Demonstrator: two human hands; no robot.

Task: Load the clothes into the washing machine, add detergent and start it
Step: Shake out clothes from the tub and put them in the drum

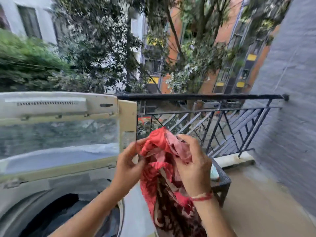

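A red and maroon patterned garment (164,185) hangs in front of me, bunched at the top. My left hand (127,165) pinches its left edge and my right hand (193,166) grips its upper right part. A top-loading washing machine (34,190) stands at the left with its clear lid (58,134) raised upright. Its dark drum opening (56,214) lies below and left of my hands, with dark cloth inside. The garment hangs just right of the machine's edge.
A dark wicker basket (222,182) stands behind my right hand on the balcony floor (256,202). A black metal railing (213,120) runs across the far side. A grey wall (290,117) closes the right side. Trees and buildings lie beyond.
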